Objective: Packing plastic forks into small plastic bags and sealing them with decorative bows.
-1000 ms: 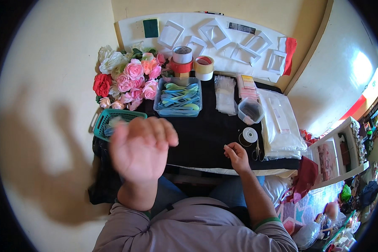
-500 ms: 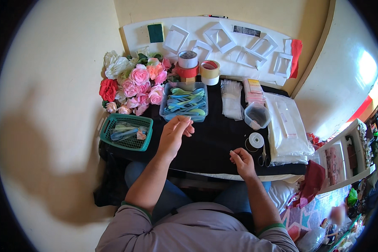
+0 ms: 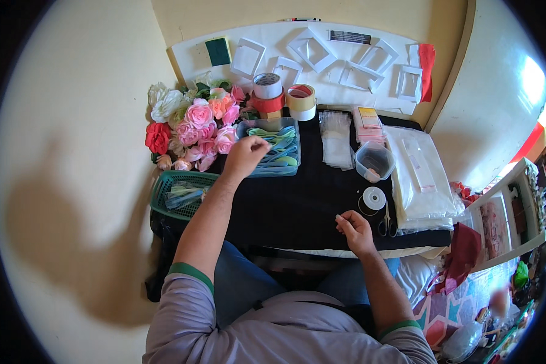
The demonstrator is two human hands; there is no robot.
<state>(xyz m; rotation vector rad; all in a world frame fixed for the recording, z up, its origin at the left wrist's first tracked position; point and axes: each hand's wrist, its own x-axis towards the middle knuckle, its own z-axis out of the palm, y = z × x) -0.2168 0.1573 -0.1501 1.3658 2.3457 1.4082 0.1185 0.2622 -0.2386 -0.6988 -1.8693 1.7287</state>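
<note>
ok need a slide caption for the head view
Left hand at a tub of blue and green cutlery, right hand near scissors and a white spool.

The scene is fairly bright, lit mainly from the right, where 1 white glare patch burns out on the pale panel (image 3: 532,79). A broad, soft-edged shadow (image 3: 73,236) darkens the cream left wall (image 3: 91,103). The black cloth (image 3: 297,212) shows little detail. The left hand (image 3: 246,158) and right hand (image 3: 356,232) look reasonably sharp; 1 pinkish patch (image 3: 500,301) at lower right is blurred. Fisheye distortion bows the white board (image 3: 276,45), and all 4 corners fall to black.
</note>
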